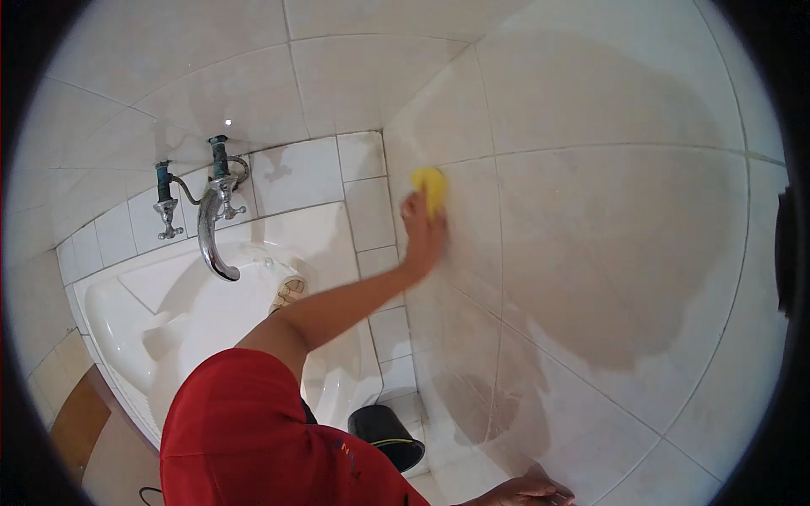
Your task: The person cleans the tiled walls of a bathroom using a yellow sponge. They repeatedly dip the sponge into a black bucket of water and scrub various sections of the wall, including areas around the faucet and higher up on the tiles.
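Note:
My left hand (424,228) presses a yellow sponge (433,191) against the tiled wall (582,244), a little above the corner of the bathtub ledge. Its fingers are closed round the sponge, and the hand is slightly blurred. The bare left forearm crosses over the white bathtub (337,232) from a red sleeve. Low in the picture, my right hand (527,491) is beside the lower wall, fingers stretched out and nothing visible in them. The picture's lower edge cuts part of it off.
Two taps (167,202) and a curved chrome spout (213,244) stick out over the tub at the left. A black bucket (386,437) stands beside the tub by the wall. In the tub, a beige patterned item (289,291) is partly hidden behind my arm.

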The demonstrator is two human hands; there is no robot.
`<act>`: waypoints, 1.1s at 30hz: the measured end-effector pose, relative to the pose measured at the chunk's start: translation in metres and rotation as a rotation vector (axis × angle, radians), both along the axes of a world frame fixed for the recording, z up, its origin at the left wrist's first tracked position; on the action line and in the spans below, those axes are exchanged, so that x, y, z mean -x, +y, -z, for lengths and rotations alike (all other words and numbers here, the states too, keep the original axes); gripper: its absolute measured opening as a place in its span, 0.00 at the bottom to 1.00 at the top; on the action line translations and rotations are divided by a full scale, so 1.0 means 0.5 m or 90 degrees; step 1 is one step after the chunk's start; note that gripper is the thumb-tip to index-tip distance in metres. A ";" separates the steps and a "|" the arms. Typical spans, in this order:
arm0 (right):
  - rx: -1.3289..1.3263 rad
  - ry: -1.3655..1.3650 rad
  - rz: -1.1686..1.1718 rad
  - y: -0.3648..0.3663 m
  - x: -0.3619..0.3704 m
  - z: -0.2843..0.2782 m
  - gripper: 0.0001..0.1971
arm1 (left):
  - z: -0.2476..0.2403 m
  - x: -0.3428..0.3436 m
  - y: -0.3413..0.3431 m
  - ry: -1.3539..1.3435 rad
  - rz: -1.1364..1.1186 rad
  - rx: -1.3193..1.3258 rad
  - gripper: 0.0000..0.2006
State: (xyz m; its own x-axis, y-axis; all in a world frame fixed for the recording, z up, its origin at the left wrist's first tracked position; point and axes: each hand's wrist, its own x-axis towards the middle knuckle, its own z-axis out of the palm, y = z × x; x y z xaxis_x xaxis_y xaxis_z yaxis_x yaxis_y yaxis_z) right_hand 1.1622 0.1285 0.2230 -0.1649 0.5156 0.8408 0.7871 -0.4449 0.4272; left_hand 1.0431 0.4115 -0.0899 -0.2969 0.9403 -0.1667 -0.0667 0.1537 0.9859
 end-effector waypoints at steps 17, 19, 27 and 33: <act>0.016 -0.050 0.055 0.001 0.011 -0.006 0.15 | 0.277 0.015 0.080 -0.219 -0.062 0.402 0.31; 0.019 -0.052 0.015 0.034 0.009 -0.017 0.15 | 0.411 0.010 -0.007 -0.182 0.021 0.526 0.33; 0.022 -0.043 0.040 0.003 0.009 -0.012 0.17 | 0.080 -0.014 -0.089 -0.102 0.034 0.213 0.28; 0.002 0.001 -0.015 0.016 0.011 -0.007 0.18 | -0.132 0.003 -0.177 0.113 0.168 -0.267 0.29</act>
